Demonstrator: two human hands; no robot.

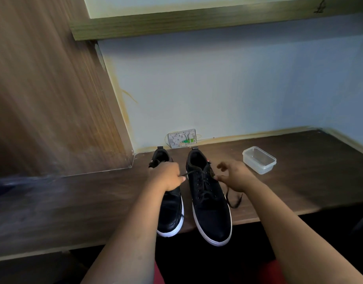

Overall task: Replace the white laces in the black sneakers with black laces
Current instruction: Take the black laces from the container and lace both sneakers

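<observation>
Late stage: both black sneakers (pixel 209 201), at 6 o'clock on the desk (pixel 299 181), show black laces (pixel 203 187); left hand (pixel 166 177) pinches one end, right hand (pixel 236 177) pinches the other, tying seemingly remains.

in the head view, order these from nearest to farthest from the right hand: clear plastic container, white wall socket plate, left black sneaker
From the right hand:
1. Clear plastic container, just to its right on the wooden desk.
2. Left black sneaker, across to the left, under the left hand.
3. White wall socket plate, farther back on the wall.
</observation>
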